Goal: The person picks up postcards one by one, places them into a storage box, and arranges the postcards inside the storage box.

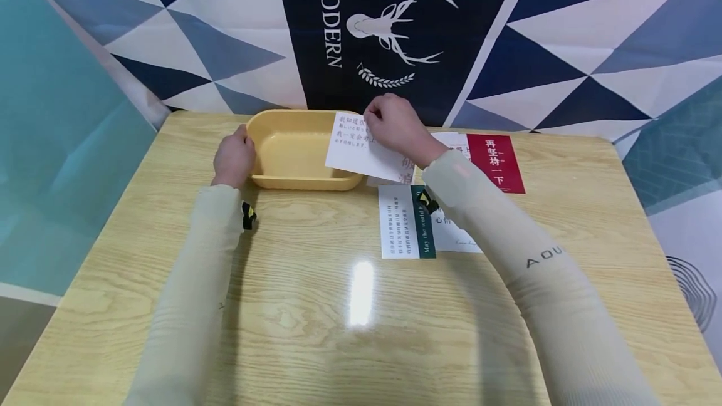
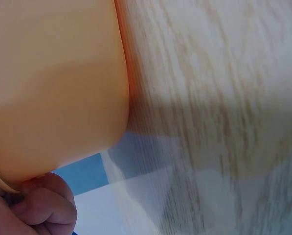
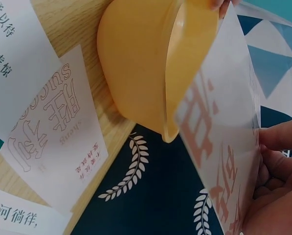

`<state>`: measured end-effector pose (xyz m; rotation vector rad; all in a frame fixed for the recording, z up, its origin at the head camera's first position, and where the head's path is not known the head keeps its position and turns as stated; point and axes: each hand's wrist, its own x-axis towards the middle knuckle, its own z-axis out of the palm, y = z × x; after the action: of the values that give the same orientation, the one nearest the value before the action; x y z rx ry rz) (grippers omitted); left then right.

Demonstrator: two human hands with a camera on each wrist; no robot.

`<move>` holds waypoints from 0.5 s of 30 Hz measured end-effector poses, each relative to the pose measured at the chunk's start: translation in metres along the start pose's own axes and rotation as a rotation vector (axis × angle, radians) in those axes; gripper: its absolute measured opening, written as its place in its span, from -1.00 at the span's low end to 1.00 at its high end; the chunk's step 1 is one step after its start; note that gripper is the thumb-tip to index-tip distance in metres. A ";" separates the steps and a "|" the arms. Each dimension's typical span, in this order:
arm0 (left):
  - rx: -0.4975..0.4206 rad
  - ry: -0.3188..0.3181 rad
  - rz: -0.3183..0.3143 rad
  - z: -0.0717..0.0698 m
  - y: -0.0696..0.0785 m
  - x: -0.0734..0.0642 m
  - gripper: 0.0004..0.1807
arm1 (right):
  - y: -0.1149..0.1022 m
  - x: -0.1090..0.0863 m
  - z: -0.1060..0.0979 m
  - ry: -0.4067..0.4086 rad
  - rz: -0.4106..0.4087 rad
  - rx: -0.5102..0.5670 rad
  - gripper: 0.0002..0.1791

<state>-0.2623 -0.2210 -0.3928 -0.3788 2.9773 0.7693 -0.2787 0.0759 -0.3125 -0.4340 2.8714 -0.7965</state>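
A yellow plastic basin, oblong with rounded ends, stands at the back of the table. My left hand grips its left rim; in the left wrist view the curled fingers hold the rim's edge. My right hand pinches a white card with red print by its edge, over the basin's right end. The right wrist view shows the card tilted, beside the basin's rim, with thumb and fingers on its edge.
Several cards lie on the table right of the basin: a red one, a white and green one, and white ones partly under the right forearm. A patterned cloth with a deer head rises behind the table.
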 end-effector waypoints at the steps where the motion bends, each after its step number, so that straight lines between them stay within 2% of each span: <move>1: 0.000 0.000 -0.002 0.000 0.000 0.000 -0.49 | 0.000 0.001 0.000 -0.001 -0.001 0.003 -0.67; 15: -0.006 0.012 -0.007 0.002 0.000 0.002 -0.49 | -0.008 0.010 0.009 -0.004 -0.021 0.008 -0.67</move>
<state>-0.2644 -0.2209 -0.3948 -0.3960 2.9836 0.7787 -0.2849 0.0623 -0.3164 -0.4655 2.8637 -0.8097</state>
